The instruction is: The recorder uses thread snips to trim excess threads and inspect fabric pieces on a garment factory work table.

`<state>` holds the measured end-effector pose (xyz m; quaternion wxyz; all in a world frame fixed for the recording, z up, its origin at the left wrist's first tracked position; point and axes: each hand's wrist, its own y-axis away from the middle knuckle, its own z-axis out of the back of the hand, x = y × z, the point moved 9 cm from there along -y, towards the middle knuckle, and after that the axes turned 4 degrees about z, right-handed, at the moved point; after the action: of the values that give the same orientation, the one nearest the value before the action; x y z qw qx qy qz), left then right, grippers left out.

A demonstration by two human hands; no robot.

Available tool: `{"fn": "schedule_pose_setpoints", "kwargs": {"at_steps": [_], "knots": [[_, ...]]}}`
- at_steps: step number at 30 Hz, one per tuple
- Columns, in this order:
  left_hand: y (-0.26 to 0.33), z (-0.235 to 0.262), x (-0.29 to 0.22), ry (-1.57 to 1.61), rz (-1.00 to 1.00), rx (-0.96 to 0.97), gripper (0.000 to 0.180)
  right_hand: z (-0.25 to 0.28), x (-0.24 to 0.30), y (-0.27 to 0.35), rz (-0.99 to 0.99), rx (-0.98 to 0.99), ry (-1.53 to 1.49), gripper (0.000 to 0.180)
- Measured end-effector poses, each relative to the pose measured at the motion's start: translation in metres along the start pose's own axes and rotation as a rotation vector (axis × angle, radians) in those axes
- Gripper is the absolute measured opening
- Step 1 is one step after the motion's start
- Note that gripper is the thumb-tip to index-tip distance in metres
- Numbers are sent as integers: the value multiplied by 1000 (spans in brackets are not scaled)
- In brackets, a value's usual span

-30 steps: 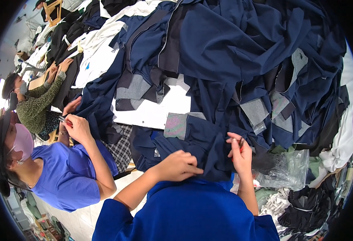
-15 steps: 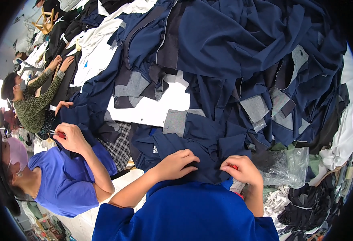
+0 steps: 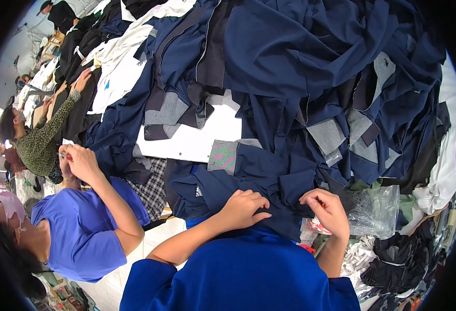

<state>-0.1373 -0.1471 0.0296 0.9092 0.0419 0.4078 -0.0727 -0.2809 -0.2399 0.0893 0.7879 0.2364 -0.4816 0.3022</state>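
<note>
A dark navy garment (image 3: 269,179) lies bunched on the white table (image 3: 197,140) right in front of me, with a grey-green lining patch (image 3: 223,155) at its upper left corner. My left hand (image 3: 243,206) presses down on the garment's near edge, fingers curled into the cloth. Just to the right, my right hand (image 3: 327,210) pinches the same garment's fabric, with something small and red showing between the fingers.
A large heap of navy garments (image 3: 316,67) with grey lining pieces covers the table beyond. A clear plastic bag (image 3: 375,210) lies at my right. A person in a blue shirt (image 3: 77,233) works at my left, another in a patterned top (image 3: 39,145) farther back.
My right hand has dropped from the raised fabric toward me and now grips the garment's near edge. The person at my left has pulled both hands lower and closer to themselves.
</note>
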Motion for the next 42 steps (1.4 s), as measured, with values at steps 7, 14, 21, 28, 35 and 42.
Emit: {"fn": "schedule_pose_setpoints", "kwargs": {"at_steps": [7,14,21,28,35,42], "knots": [[4,-23,-1,31,82,146,19,-34,1,-8,-61,179,-15,14],[5,-26,-6,-102,-9,107,12,-27,-6,-5,-155,150,104,28],[-13,31,-9,268,122,-136,9,-31,-8,-7,-128,42,-127,34],[-13,61,-32,203,-69,-216,8,-42,10,-22,2,-59,-122,20],[-13,76,-34,174,-33,-220,10,-32,30,-26,105,-131,-137,4],[-16,73,-13,392,139,-217,12,-23,31,-26,154,-310,-138,2]]}}
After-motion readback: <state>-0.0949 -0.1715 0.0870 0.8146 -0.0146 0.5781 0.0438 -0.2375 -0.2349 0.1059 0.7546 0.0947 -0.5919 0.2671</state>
